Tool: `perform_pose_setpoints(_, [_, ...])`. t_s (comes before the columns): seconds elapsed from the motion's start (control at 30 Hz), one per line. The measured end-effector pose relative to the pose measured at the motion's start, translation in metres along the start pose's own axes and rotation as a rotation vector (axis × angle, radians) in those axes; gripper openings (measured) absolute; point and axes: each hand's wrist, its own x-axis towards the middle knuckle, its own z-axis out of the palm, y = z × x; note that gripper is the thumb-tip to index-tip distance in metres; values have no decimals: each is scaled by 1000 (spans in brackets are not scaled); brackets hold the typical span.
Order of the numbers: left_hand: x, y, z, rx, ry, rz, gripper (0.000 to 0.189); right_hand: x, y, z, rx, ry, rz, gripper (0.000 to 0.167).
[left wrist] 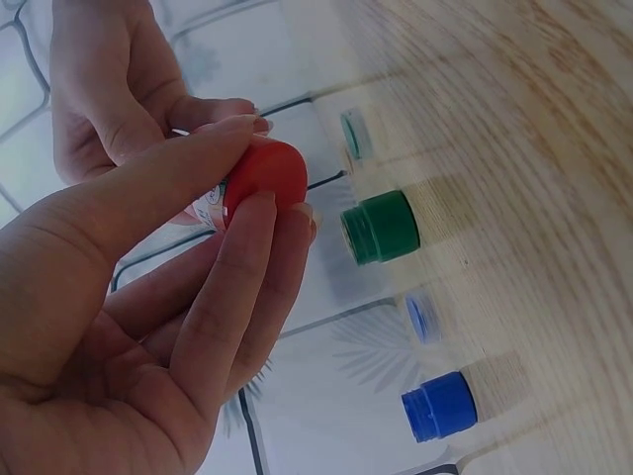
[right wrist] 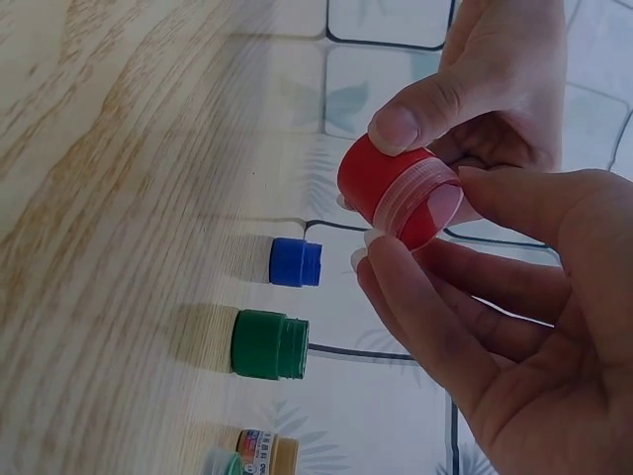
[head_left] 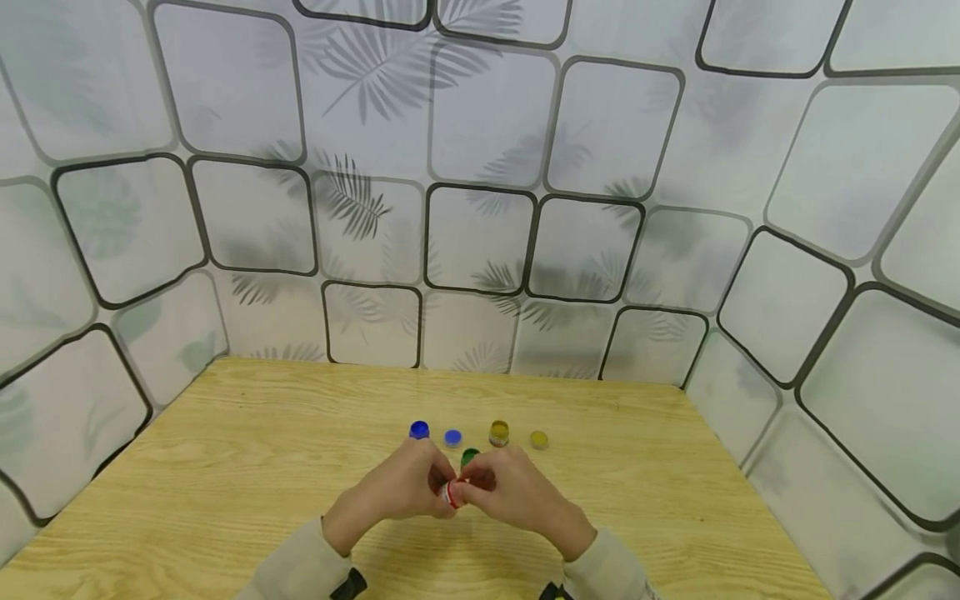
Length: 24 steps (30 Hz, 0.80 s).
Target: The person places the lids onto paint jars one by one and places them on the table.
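Between both hands is a small red paint jar (right wrist: 368, 176), tilted on its side above the table. My left hand (head_left: 408, 485) grips its body between thumb and fingers. At the jar's other end sits a clear ridged lid (right wrist: 423, 204), pinched at its edge by the thumb and fingers of my right hand (head_left: 517, 492). Whether the lid is loose cannot be seen. Just beyond the hands stands an open green jar (left wrist: 384, 226), with its lid (left wrist: 353, 135) lying beside it in the left wrist view.
Farther back on the wooden table (head_left: 300, 417) stand an open blue jar (head_left: 419, 429) and a yellow jar (head_left: 498, 432). A blue lid (head_left: 453, 437) and a yellow lid (head_left: 539, 439) lie near them. Patterned curtain (head_left: 480, 242) surrounds the table's back and sides.
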Motion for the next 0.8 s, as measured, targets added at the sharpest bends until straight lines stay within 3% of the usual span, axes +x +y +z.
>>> perform_pose_setpoints(0.13, [0, 0, 0, 4, -1, 2, 14, -1, 0, 0, -14, -1, 6, 17])
perform_pose_setpoints(0.47, [-1, -3, -1, 13, 17, 8, 15, -2, 1, 0, -26, 5, -80, 29])
perform_pose_setpoints(0.8, [-2, -2, -3, 14, 16, 10, 15, -2, -1, 1, 33, 5, -138, 26])
